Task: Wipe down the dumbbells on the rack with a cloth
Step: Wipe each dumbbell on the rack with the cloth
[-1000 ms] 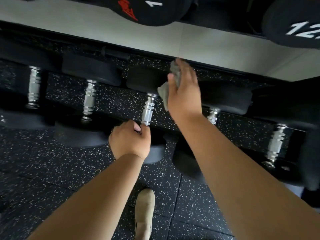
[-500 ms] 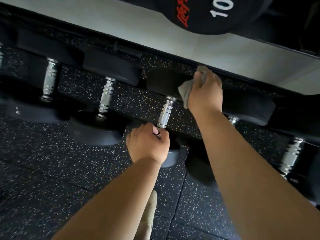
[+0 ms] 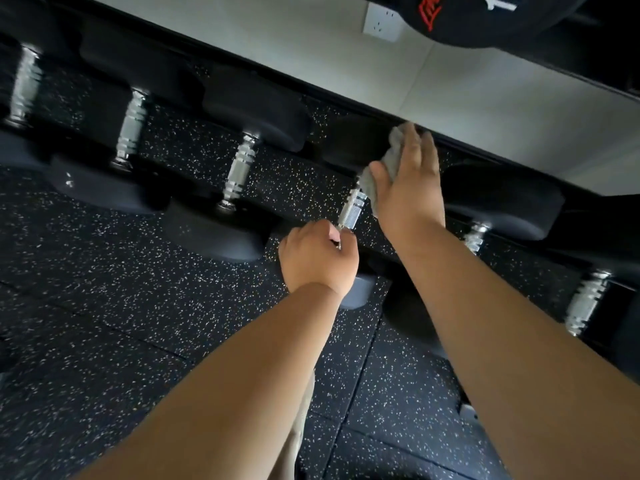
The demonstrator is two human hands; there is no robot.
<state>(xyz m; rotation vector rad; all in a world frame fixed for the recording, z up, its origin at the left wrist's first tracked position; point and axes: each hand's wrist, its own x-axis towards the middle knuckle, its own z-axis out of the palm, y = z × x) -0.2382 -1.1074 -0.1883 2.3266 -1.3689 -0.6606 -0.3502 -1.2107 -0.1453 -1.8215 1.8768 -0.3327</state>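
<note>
Several black dumbbells with knurled chrome handles lie in a row on a low rack. My left hand [image 3: 317, 259] grips the near end of the handle of the middle dumbbell [image 3: 352, 211]. Over that dumbbell's far head, my right hand [image 3: 407, 183] lies with straight fingers, pressing a grey cloth [image 3: 384, 168] onto it. The cloth shows only at the hand's left edge and fingertips. The dumbbell's near head [image 3: 360, 292] peeks out below my left wrist.
Neighbouring dumbbells [image 3: 239, 174] [image 3: 130, 128] lie to the left, others [image 3: 585, 303] to the right. A large black weight [image 3: 485, 15] with red lettering hangs at the top right. A wall socket [image 3: 382, 24] sits on the grey wall. Speckled black rubber floor [image 3: 104, 306] spreads below.
The view has swung left and tilted, so the rack now slants across the frame. My right hand has flattened over the cloth on the far head. My left hand keeps its grip.
</note>
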